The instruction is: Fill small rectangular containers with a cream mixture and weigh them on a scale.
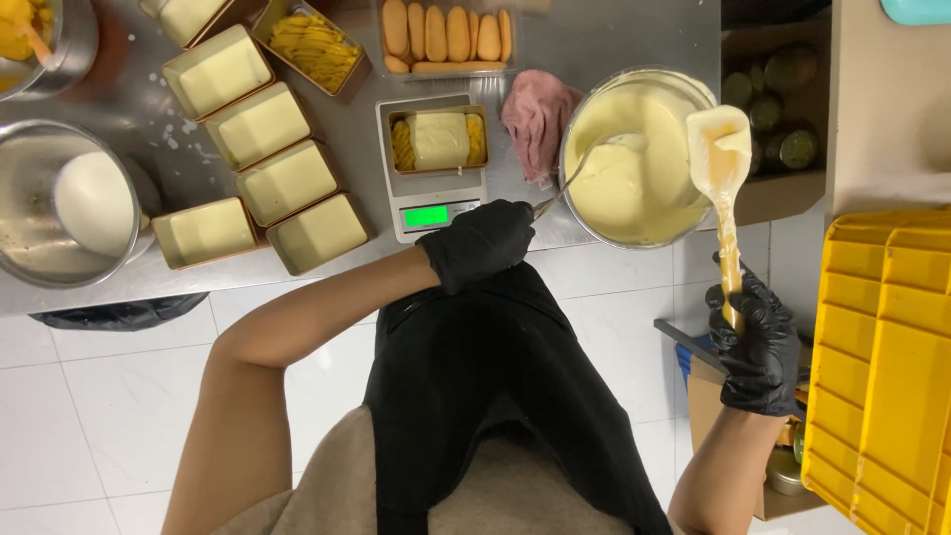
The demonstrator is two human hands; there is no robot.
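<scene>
Fingers (507, 216) of the gloved left hand (477, 243) are curled shut around the handle end of a spoon (580, 168). Its head reaches away from them into the pale cream of a bowl (570, 129) just beyond and to the right of the fingertips. The right hand (758, 352), also in a black glove, is closed in a fist around the lower handle of a spatula (720, 149). The cream-coated blade stands far above those fingers, over the bowl's right rim.

Just left of the left fingers sits a scale (436, 213) with a filled tin (436, 139) on it. A pink cloth (538, 114) lies beyond the knuckles, between scale and bowl. Further left a row of cream-filled tins (263, 129) runs along the counter, and a metal pot (30, 238) stands well apart. Yellow crates (882, 367) stack just right of the right hand.
</scene>
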